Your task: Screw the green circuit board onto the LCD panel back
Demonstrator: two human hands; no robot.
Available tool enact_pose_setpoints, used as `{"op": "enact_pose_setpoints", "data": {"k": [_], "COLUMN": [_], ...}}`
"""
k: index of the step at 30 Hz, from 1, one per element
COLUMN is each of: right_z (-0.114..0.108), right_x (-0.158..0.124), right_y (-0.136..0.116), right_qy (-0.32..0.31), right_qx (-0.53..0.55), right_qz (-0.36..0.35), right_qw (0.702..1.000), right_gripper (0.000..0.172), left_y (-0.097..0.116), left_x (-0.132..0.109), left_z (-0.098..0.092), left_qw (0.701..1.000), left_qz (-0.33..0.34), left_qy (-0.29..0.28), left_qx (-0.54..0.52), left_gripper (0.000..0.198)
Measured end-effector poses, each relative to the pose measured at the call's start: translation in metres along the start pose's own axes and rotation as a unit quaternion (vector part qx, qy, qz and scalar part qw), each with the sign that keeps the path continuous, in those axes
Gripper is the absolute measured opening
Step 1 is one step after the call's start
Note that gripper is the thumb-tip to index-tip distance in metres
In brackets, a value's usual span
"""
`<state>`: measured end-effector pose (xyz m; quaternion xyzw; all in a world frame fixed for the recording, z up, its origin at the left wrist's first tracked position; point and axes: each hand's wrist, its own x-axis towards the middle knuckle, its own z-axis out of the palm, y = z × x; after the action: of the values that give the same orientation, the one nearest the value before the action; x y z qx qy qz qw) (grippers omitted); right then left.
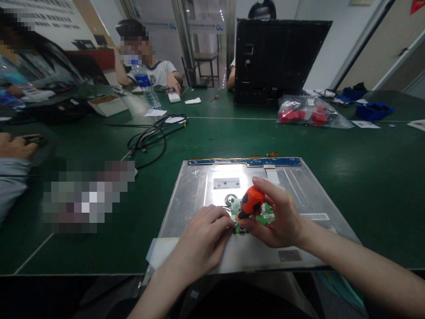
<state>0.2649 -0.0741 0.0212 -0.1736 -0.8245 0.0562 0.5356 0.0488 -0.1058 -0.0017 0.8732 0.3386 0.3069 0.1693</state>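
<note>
The person's right hand pinches a tilted orange-and-black screwdriver over a green circuit board on a silver metal panel; the left hand curls at the board's edge, grip unclear.

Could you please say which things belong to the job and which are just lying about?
Seemingly in use:
orange tool in the right hand
green circuit board by the left hand
silver panel beneath the board

Seemingly lying about:
black cables
plastic bottle
clear bag with red items
</note>
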Motion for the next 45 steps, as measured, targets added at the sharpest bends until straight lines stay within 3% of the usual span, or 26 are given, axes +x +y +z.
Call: {"op": "enact_pose_setpoints", "data": {"k": [11, 25, 35, 45], "right_z": [0.0001, 0.0, -0.002, 0.0027], "right_x": [-0.0012, 0.0034, 0.0003, -0.0022], "right_y": [-0.0022, -0.0045, -0.0017, -0.0029], "right_qy": [-0.005, 0.008, -0.006, 0.008], "right_qx": [0.02, -0.024, 0.008, -0.012], "right_qz": [0.006, -0.013, -0.01, -0.001], "right_qw": [1.0, 1.0, 1.0, 1.0], "right_gripper": [0.079, 0.068, 0.078, 0.075], "left_y": [0.0023, 0.0014, 0.0024, 0.0015], "left_x": [0.0011, 0.0013, 0.0003, 0.0004], "left_z": [-0.0016, -0.0006, -0.0008, -0.0013], "left_qw": [1.0, 1.0, 1.0, 1.0], "left_qz": [-0.006, 0.0, -0.004, -0.001], "left_qy": [-0.006, 0.002, 0.002, -0.003], "left_qx": [-0.001, 0.005, 0.005, 0.0], "left_gripper": [0.018, 0.018, 0.019, 0.018]}}
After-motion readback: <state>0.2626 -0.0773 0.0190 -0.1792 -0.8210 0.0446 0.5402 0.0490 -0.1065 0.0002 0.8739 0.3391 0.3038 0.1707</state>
